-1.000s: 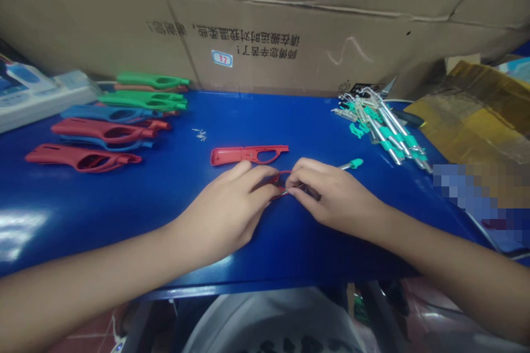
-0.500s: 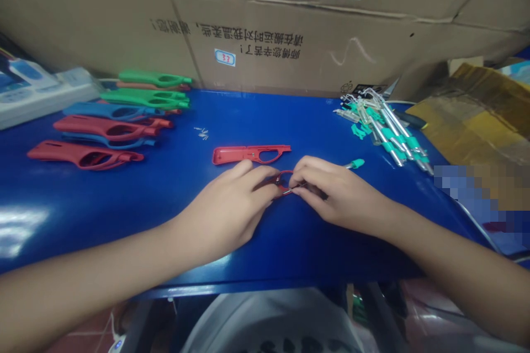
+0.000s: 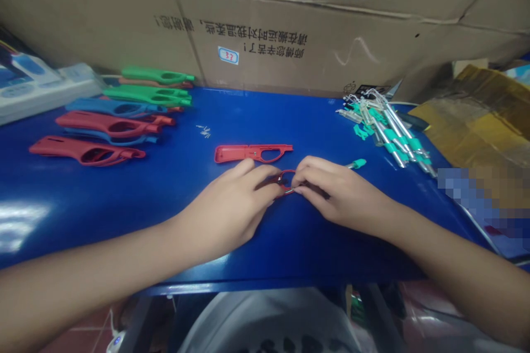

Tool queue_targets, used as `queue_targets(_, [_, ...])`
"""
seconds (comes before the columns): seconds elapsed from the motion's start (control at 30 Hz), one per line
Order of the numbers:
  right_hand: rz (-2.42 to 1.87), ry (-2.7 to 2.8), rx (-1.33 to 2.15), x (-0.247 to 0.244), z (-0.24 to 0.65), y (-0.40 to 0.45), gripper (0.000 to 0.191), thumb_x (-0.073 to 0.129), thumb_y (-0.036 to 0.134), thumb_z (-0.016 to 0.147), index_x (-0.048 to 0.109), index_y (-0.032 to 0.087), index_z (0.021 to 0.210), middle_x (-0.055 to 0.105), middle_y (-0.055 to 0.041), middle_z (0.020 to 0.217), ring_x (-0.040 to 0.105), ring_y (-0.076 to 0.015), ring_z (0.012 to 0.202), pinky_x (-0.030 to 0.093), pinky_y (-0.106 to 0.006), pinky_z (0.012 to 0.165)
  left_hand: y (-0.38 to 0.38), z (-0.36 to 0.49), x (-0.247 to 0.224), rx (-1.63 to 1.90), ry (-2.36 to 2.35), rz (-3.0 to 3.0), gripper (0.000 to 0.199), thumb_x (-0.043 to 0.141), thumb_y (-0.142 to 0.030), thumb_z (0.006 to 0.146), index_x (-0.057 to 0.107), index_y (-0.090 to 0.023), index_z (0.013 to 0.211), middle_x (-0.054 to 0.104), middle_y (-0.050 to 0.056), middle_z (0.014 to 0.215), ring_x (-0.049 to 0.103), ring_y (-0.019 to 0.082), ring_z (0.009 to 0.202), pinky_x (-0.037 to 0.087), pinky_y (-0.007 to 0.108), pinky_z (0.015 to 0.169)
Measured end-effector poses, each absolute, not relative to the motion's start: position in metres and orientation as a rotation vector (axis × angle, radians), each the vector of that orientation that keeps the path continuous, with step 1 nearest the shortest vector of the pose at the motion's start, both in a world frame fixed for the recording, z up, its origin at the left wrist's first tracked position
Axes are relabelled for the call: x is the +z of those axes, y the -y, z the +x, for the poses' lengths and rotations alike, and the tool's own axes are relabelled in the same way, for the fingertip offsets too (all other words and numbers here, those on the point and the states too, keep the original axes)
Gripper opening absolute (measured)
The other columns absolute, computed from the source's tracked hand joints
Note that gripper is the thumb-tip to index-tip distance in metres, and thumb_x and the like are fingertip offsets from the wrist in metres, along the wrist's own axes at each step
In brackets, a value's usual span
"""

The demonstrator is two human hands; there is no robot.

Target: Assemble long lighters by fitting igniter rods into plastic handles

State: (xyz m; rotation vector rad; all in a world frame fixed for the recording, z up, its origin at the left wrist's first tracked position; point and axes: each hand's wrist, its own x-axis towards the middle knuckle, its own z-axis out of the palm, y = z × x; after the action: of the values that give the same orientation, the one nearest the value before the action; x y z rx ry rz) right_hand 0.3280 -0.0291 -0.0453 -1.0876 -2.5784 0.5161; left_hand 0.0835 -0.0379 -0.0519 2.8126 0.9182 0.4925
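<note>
My left hand (image 3: 236,201) is closed on a red lighter casing half (image 3: 289,171), held low over the blue table. Much of that casing is hidden by my fingers; its finger loop shows between my two hands. My right hand (image 3: 337,185) pinches the casing's other end, thumb and fingertips together near a small shiny metal part. A thin rod with a teal tip (image 3: 359,163) shows just beyond my right hand; whether it joins the held casing I cannot tell. Just behind my hands, another red casing half (image 3: 232,153) lies with its hollow side up.
Red, blue and green casing halves (image 3: 95,121) are piled at the left, beside a white power strip (image 3: 49,94). Tiny pale pins (image 3: 203,131) lie mid-table. Silver rods with teal parts (image 3: 395,135) are heaped at the right. A cardboard box (image 3: 248,5) stands along the back.
The camera view has shifted slightly. Both hands keep almost the same grip on the red lighter casing half, with only slight movement of the right fingertips.
</note>
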Motion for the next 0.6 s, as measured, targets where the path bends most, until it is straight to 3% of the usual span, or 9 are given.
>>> queue_targets(0.33, [-1.044,2.531,0.518,-0.0476,0.3281,0.0269,0.008,0.055,0.017,0.099,0.062,0.018,0.095,0.063,-0.0058,0.099,0.061,-0.0179,0.089,0.048,-0.031,0.078,0.0377,0.0832,-0.0525,0.492,-0.915,2.822,0.031,0.048,-0.013,0.100,0.070,-0.017,0.121,0.064,0.012,0.126,0.055,0.027,0.103,0.053,0.043,0.089])
queue_targets(0.6, [-1.010,2.562,0.582,-0.0439,0.3326,0.0263,0.017,0.052,0.017,0.100,0.068,0.020,0.104,0.064,-0.0062,0.105,0.063,-0.0177,0.092,0.049,-0.031,0.083,0.0382,0.0831,-0.0533,0.503,-0.906,2.824,0.031,0.049,-0.012,0.099,0.070,-0.017,0.122,0.064,0.011,0.129,0.054,0.027,0.106,0.053,0.043,0.093])
